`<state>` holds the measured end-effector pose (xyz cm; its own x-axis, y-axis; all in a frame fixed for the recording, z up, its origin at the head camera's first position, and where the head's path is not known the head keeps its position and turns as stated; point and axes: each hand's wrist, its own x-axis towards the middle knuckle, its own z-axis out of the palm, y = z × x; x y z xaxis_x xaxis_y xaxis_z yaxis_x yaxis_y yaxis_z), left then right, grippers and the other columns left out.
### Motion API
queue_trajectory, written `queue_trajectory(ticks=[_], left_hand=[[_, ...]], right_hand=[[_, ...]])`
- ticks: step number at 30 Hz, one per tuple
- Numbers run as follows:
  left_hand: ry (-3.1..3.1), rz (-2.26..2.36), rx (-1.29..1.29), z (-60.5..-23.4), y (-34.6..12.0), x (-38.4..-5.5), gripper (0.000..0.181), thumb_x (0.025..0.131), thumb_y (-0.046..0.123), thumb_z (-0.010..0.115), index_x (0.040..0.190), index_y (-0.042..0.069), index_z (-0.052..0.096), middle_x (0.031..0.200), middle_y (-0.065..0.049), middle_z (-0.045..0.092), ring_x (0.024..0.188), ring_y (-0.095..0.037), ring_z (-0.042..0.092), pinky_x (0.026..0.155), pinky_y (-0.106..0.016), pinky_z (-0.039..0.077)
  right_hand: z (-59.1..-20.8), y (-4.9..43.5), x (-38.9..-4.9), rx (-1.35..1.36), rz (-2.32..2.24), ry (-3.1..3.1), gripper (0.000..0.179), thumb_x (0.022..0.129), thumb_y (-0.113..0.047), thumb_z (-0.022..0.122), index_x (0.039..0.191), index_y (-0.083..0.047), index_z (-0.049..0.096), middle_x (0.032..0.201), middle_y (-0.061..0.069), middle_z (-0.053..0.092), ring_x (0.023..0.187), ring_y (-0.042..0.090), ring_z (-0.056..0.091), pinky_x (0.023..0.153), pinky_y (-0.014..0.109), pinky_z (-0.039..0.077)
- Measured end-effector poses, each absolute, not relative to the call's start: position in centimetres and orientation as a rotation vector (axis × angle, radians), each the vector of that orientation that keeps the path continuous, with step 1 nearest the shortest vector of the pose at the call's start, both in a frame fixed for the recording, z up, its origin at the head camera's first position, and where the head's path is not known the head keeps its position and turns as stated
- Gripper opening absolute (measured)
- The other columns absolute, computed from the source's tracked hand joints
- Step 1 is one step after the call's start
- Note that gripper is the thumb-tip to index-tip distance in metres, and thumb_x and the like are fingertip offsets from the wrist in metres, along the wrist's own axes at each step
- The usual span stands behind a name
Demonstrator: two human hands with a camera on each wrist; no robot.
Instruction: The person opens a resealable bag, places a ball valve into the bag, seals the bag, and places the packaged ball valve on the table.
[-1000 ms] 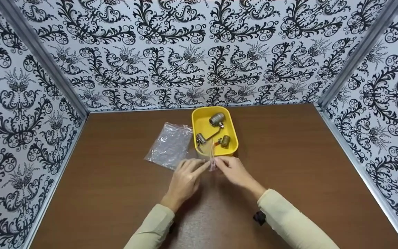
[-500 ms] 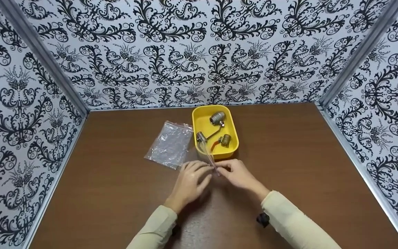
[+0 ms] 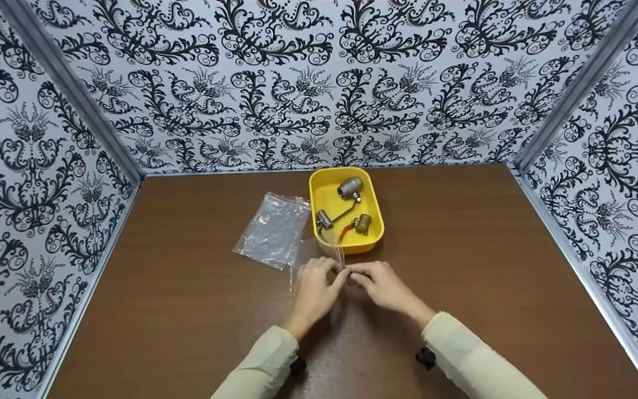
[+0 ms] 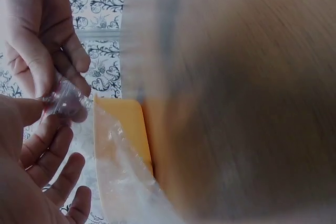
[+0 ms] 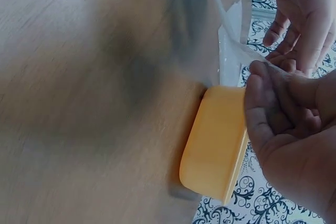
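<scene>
Just in front of the yellow tray (image 3: 327, 194), my two hands meet at the edge of a clear zip bag (image 4: 118, 166). My left hand (image 3: 315, 289) pinches the bag's edge between thumb and forefinger; its other fingers are spread loosely in the left wrist view. Opposite it, my right hand (image 3: 384, 286) pinches the same edge with thumb and fingertips. The film hangs thin and see-through before the tray's near wall. Inside the tray lie a grey metal valve (image 3: 350, 188), a smaller silver valve (image 3: 324, 219) and a brass valve (image 3: 362, 224) with a red handle.
A second clear zip bag (image 3: 273, 231) lies flat on the brown table (image 3: 197, 310), left of the tray. Patterned panels (image 3: 308, 83) with metal edge strips enclose the table at the back and both sides.
My left hand has shifted right and its thumb now closes on the bag edge beside my right fingertips. The bag has swung and spread to the left. The tray has stayed put.
</scene>
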<state>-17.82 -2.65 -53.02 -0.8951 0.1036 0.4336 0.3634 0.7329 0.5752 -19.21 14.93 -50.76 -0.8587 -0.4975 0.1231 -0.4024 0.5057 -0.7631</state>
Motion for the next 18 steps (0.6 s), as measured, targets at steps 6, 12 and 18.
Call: queue_trajectory(ticks=[6, 12, 18], left_hand=[[-2.565, -1.013, -0.331, -53.11, -2.52, -17.90, 0.022, 0.091, 0.037, 0.064, 0.082, 0.018, 0.069, 0.084, 0.004, 0.069, 0.082, -0.017, 0.061, 0.081, -0.037, 0.046], [-2.554, -1.027, -0.303, -53.35, -2.10, -17.79, 0.025, 0.093, 0.037, 0.062, 0.079, 0.018, 0.067, 0.080, 0.003, 0.068, 0.080, -0.017, 0.060, 0.079, -0.037, 0.045], [-2.575, -1.035, -0.289, -53.47, -1.81, -17.64, 0.021, 0.093, 0.034, 0.061, 0.079, 0.018, 0.065, 0.079, 0.002, 0.066, 0.081, -0.017, 0.058, 0.077, -0.036, 0.042]], right_hand=[[-50.59, 14.91, -19.07, -0.777, -1.295, 2.616, 0.025, 0.096, -0.001, 0.054, 0.112, -0.006, 0.071, 0.098, 0.010, 0.075, 0.080, 0.019, 0.068, 0.067, 0.021, 0.052], [-50.48, 14.67, -18.84, -0.722, -1.223, 2.711, 0.020, 0.092, -0.005, 0.061, 0.105, -0.012, 0.075, 0.093, 0.004, 0.076, 0.081, 0.017, 0.069, 0.070, 0.022, 0.052], [-50.64, 14.25, -18.66, -0.637, -1.228, 2.783, 0.023, 0.085, -0.003, 0.068, 0.102, -0.014, 0.077, 0.096, 0.000, 0.076, 0.087, 0.010, 0.071, 0.076, 0.025, 0.055]])
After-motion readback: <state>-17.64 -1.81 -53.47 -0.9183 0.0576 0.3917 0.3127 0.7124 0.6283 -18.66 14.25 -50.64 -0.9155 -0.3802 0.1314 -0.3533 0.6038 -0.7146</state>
